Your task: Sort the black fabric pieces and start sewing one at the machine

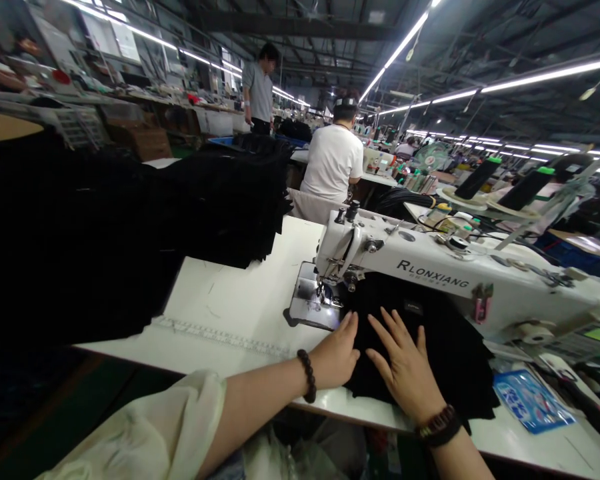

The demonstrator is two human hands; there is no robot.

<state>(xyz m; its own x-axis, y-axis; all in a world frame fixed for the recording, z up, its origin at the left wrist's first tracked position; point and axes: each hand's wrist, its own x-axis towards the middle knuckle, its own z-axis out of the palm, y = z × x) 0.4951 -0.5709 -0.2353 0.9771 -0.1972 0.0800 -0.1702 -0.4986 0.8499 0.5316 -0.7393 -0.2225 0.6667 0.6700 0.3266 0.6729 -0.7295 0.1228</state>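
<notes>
A stack of black fabric pieces [453, 353] lies under the sewing machine's arm, with a small dark label [413, 307] on the top piece. At the left edge of the stack, my left hand [334, 353] has its fingers pressed together on the black fabric, close to the needle plate. My right hand [405, 367] is open, fingers spread flat on the top piece. The white sewing machine [433, 270] has its presser foot [323, 291] over the lit metal needle plate [307, 310], left of the fabric edge.
A large pile of black fabric [220, 207] covers the table's left side. A ruler tape [225, 340] runs along the front of the white tabletop [260, 300]. A blue packet [533, 400] lies at the right. Ahead, a person in white [333, 163] sits and another [259, 90] stands.
</notes>
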